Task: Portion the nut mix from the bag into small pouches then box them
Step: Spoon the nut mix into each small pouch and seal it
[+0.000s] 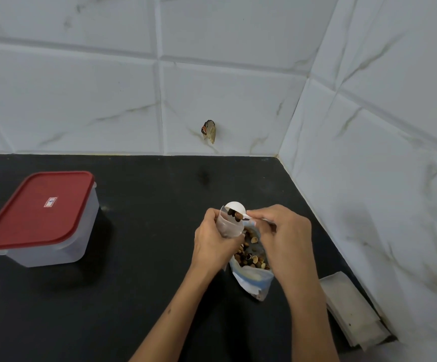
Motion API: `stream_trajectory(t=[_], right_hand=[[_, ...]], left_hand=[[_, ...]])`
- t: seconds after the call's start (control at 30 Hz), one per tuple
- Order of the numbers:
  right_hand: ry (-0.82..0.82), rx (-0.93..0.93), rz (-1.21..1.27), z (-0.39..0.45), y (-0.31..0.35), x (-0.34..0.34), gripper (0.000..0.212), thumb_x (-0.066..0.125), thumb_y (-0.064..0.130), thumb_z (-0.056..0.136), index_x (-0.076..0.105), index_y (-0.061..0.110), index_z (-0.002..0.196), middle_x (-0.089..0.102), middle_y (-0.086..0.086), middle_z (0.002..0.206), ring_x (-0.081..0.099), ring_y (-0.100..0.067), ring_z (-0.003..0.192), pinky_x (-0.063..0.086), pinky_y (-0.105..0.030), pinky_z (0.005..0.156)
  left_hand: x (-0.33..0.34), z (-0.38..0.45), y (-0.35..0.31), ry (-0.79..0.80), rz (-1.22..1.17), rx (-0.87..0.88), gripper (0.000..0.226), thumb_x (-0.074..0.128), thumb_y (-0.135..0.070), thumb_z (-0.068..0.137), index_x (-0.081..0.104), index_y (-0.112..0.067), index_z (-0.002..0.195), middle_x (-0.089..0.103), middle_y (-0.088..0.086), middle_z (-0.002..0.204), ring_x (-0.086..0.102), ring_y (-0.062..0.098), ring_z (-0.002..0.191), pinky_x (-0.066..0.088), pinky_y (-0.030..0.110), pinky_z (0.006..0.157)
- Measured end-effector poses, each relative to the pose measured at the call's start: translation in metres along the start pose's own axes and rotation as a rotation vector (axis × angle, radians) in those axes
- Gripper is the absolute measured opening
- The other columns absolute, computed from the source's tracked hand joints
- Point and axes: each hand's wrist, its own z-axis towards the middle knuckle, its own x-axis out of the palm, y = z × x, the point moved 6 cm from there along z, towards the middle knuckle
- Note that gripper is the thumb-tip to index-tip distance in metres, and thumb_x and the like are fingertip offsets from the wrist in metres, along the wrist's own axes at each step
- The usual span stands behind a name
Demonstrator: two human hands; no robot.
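Well to the left of both hands on the table [139, 296] stands a lidded box [42, 218], red-topped, rigid, probably light. Under the right hand [282, 239], the open bag [251, 273] looks limp, with loose nuts likely to spill; hold its rim. The left hand [212, 239] grips a small pouch [229, 226], thin and floppy, while the right tips a white spoon [234, 207] into it.
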Motion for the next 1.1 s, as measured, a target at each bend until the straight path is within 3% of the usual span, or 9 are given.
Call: stream_trajectory(t=[0.17,0.3,0.4,0.53,0.6,0.7,0.8,0.9,1.1], right_hand=[[0.111,0.015,-0.042,-0.001,0.004,0.008,0.022,0.056,0.015,0.093,0.071,0.017,0.109,0.068,0.000,0.108,0.061,-0.009,0.096,0.046,-0.016,0.084],[0.072,0.023,-0.026,0.002,0.007,0.005,0.022,0.056,0.013,0.093,0.072,0.015,0.108,0.068,-0.005,0.108,0.062,-0.015,0.097,0.048,-0.023,0.088],[0.181,0.053,-0.084,0.007,0.004,0.009,0.025,0.055,0.013,0.093,0.069,0.015,0.113,0.065,-0.006,0.114,0.060,-0.019,0.104,0.048,-0.028,0.093],[0.117,0.032,-0.029,0.004,0.000,0.009,0.020,0.062,0.014,0.090,0.073,0.018,0.106,0.069,0.000,0.107,0.056,-0.002,0.086,0.039,-0.003,0.071],[0.137,0.044,-0.008,0.003,-0.004,0.008,0.019,0.065,0.014,0.088,0.073,0.020,0.104,0.069,0.005,0.103,0.056,0.001,0.081,0.036,-0.001,0.067],[0.018,0.077,0.107,0.006,-0.012,-0.007,0.020,0.066,0.015,0.086,0.072,0.021,0.104,0.067,0.012,0.091,0.056,0.009,0.074,0.038,0.000,0.059],[-0.088,0.199,0.057,0.009,-0.040,-0.014,0.023,0.065,0.014,0.087,0.071,0.016,0.109,0.070,0.004,0.099,0.055,0.003,0.075,0.034,-0.002,0.055],[0.046,0.343,-0.121,0.007,-0.071,0.009,0.024,0.065,0.014,0.087,0.069,0.014,0.110,0.070,-0.004,0.107,0.053,-0.003,0.079,0.032,-0.006,0.057],[0.233,0.440,-0.276,0.001,-0.090,0.052,0.026,0.064,0.017,0.088,0.065,0.016,0.115,0.067,-0.002,0.106,0.063,-0.012,0.092,0.051,-0.022,0.074]], left_hand=[[0.000,0.001,0.000,0.004,-0.045,0.019,0.035,0.078,-0.019,0.073,0.053,-0.016,0.097,0.062,-0.006,0.087,0.060,0.004,0.074,0.047,0.012,0.054],[0.001,0.003,0.003,-0.005,-0.059,0.018,0.038,0.079,-0.020,0.072,0.053,-0.018,0.099,0.062,-0.006,0.089,0.061,0.005,0.078,0.047,0.014,0.058],[0.001,0.003,0.003,0.006,-0.056,0.023,0.037,0.079,-0.016,0.071,0.052,-0.019,0.097,0.061,-0.006,0.090,0.060,0.005,0.078,0.048,0.014,0.059],[0.000,0.005,0.001,-0.003,-0.052,0.031,0.037,0.079,-0.019,0.072,0.051,-0.017,0.097,0.061,-0.007,0.088,0.060,0.006,0.078,0.049,0.016,0.060],[0.001,0.005,0.000,-0.001,-0.042,0.039,0.037,0.079,-0.018,0.072,0.051,-0.017,0.097,0.060,-0.007,0.088,0.059,0.005,0.077,0.046,0.011,0.056],[-0.001,0.007,0.005,0.000,-0.010,0.018,0.033,0.075,-0.013,0.073,0.051,-0.018,0.096,0.059,-0.007,0.089,0.057,0.003,0.078,0.043,0.009,0.055],[-0.004,0.009,0.012,-0.004,0.024,-0.008,0.031,0.074,-0.014,0.072,0.052,-0.017,0.094,0.058,-0.008,0.088,0.056,0.004,0.077,0.040,0.011,0.055],[-0.003,0.013,0.023,0.017,0.029,-0.077,0.030,0.074,-0.014,0.073,0.052,-0.018,0.093,0.058,-0.007,0.089,0.056,0.004,0.078,0.043,0.017,0.058],[0.012,0.012,0.051,0.147,-0.009,-0.313,0.041,0.075,-0.016,0.072,0.055,-0.018,0.108,0.063,0.001,0.103,0.062,0.016,0.097,0.055,0.036,0.084]])
